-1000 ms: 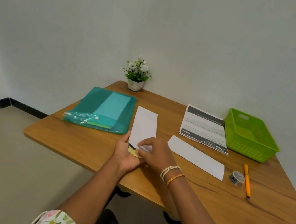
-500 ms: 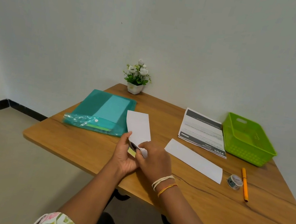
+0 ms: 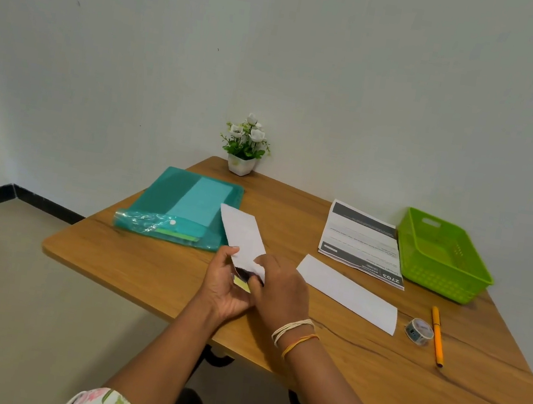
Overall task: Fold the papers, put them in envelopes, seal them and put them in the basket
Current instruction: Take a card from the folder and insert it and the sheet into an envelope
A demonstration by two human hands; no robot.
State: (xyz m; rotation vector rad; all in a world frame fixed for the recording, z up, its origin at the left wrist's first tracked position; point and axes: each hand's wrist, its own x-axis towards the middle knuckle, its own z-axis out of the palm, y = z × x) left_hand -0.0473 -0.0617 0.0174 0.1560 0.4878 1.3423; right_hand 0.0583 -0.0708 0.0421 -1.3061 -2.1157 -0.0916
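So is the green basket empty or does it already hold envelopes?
Empty, as far as shows: the green basket shows only its bare green floor, with no envelope inside; the near wall hides a little.

Table [image 3: 152, 264]: plant [image 3: 245, 145] at far edge by wall | folder [image 3: 184, 207] left | envelope [image 3: 244, 238] in both hands, right of folder | folded paper [image 3: 346, 293] right of hands | printed sheet [image 3: 361, 242] behind it | basket [image 3: 440, 255] far right | tape [image 3: 418, 332] and pen [image 3: 437, 334] before basket, side by side
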